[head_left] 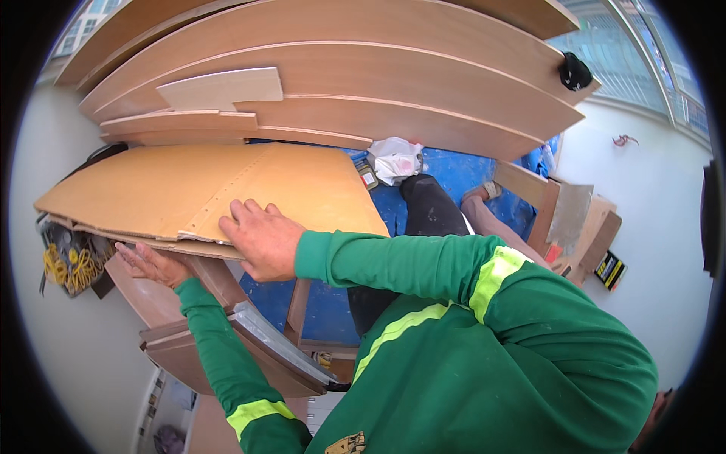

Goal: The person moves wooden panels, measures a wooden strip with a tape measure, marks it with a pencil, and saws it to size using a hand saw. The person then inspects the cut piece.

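A large tan cardboard sheet (pixel 302 178), with a row of small holes across it, lies in front of me, its layered near edge facing my body. My right hand (pixel 261 238) grips that near edge, fingers bent over the top face; the thumb is mostly hidden. Just below the edge, farther left, my left hand (pixel 155 266) is open, its fingers stretched out and apart. I cannot tell whether it touches the cardboard. Both arms wear green sleeves with bright yellow bands.
Long wooden boards (pixel 340 76) lean in layers across the back. More panels (pixel 219 348) stand by my left arm. A blue floor covering (pixel 450 170) carries a white plastic bag (pixel 395 160). Yellow cord (pixel 72 268) lies at far left; wood pieces (pixel 590 234) are at right.
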{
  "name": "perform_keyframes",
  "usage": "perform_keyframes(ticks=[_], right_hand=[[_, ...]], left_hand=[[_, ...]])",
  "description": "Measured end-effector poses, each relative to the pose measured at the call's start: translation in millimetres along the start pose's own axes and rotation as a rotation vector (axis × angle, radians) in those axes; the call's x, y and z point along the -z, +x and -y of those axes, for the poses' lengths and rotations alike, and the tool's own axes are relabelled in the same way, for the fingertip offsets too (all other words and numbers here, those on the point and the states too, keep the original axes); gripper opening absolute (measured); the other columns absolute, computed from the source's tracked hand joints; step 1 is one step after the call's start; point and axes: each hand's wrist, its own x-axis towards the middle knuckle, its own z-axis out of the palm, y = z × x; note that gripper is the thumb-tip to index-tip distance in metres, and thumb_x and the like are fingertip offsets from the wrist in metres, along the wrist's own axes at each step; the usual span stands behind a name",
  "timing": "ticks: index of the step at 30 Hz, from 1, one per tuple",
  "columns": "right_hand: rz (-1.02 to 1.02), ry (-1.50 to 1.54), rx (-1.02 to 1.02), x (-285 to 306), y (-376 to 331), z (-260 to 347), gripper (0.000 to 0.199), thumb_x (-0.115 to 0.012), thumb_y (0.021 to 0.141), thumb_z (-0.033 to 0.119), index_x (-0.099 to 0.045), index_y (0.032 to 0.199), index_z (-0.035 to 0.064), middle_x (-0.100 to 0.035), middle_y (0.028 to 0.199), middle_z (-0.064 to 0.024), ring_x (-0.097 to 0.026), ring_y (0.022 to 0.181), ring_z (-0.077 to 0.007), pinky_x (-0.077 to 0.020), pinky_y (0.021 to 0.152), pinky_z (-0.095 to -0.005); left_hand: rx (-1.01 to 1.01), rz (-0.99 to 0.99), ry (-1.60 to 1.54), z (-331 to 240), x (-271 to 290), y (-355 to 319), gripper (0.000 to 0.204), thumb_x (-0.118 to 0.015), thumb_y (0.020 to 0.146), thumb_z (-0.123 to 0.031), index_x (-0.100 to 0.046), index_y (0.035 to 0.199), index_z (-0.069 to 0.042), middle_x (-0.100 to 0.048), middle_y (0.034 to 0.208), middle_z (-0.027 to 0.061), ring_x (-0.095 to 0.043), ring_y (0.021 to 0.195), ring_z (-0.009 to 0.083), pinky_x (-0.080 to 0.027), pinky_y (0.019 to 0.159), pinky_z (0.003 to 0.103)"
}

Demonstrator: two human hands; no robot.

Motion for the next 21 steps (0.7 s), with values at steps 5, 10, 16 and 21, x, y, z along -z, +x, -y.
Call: perform_keyframes(ticks=[5, 10, 16, 21], right_hand=[[-0.028, 0.019, -0.011, 2.1, 0.0, -0.7, 0.053, -0.081, 0.085, 0.02, -0.056, 0.127, -0.0015, -0.053, 0.128, -0.0232, -0.057, 0.125, -0.0414, -0.0511, 0.099, -0.0596], [0.096, 0.126, 0.03, 19.8, 1.6, -16.4, 0.069, -0.077, 0.098, 0.045, -0.054, 0.144, -0.0008, -0.053, 0.135, -0.0245, -0.056, 0.131, -0.0394, -0.0496, 0.106, -0.0545], [0.28, 0.676, -0.471, 64.0, 54.3, -131.4, 0.077, -0.067, 0.1, 0.068, -0.067, 0.143, 0.0038, -0.072, 0.133, -0.0191, -0.067, 0.125, -0.0301, -0.0518, 0.11, -0.0424], [0.034, 0.318, -0.51, -33.8, 173.2, -329.6, 0.079, -0.077, 0.096, 0.052, -0.058, 0.147, -0.0044, -0.074, 0.125, -0.0185, -0.07, 0.118, -0.0303, -0.0549, 0.104, -0.0397]], left_hand=[[-0.475, 0.102, -0.013, -5.8, -0.7, -1.3, 0.07, -0.032, 0.117, -0.057, -0.056, 0.157, -0.005, -0.041, 0.169, 0.022, -0.029, 0.161, 0.041, -0.024, 0.133, 0.06], [-0.516, 0.204, -0.023, 9.2, 1.7, 5.9, 0.071, -0.03, 0.115, -0.06, -0.055, 0.151, -0.005, -0.05, 0.162, 0.0202, -0.027, 0.161, 0.0495, -0.02, 0.132, 0.066], [-0.637, 0.318, 0.027, 39.6, 16.9, 5.1, 0.081, -0.034, 0.111, -0.066, -0.043, 0.16, -0.003, -0.037, 0.17, 0.0224, -0.021, 0.163, 0.0514, -0.019, 0.131, 0.068], [-0.603, 0.326, 0.085, 58.2, 33.1, -2.7, 0.081, -0.039, 0.107, -0.073, -0.043, 0.158, -0.011, -0.035, 0.169, 0.0218, -0.021, 0.162, 0.053, -0.02, 0.13, 0.073]])
